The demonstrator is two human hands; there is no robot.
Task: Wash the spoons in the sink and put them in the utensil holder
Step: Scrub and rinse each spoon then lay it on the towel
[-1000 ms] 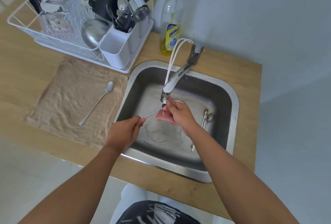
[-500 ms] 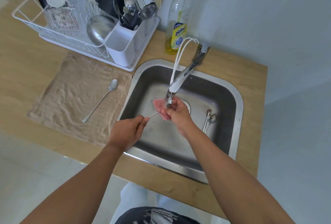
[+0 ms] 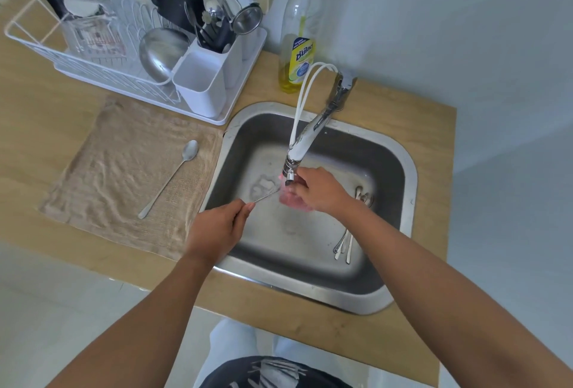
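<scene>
Head view: the left hand (image 3: 217, 229) pinched a spoon handle (image 3: 266, 197) over the sink (image 3: 406, 170) — its bowl hidden inside the pink sponge (image 3: 293, 200) clutched by the right hand (image 3: 322, 192). More spoons (image 3: 348, 239) lay just right of those fingers; the utensil holder (image 3: 201, 87) stood well beyond.

Wooden counter (image 3: 403, 341), pale wall (image 3: 449, 31), light floor (image 3: 46, 310).

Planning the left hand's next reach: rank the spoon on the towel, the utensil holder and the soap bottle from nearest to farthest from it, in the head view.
From the left hand:
1. Spoon on the towel, to its left.
2. Utensil holder, beyond, at the rack's corner.
3. Soap bottle, farthest, behind the sink.
</scene>
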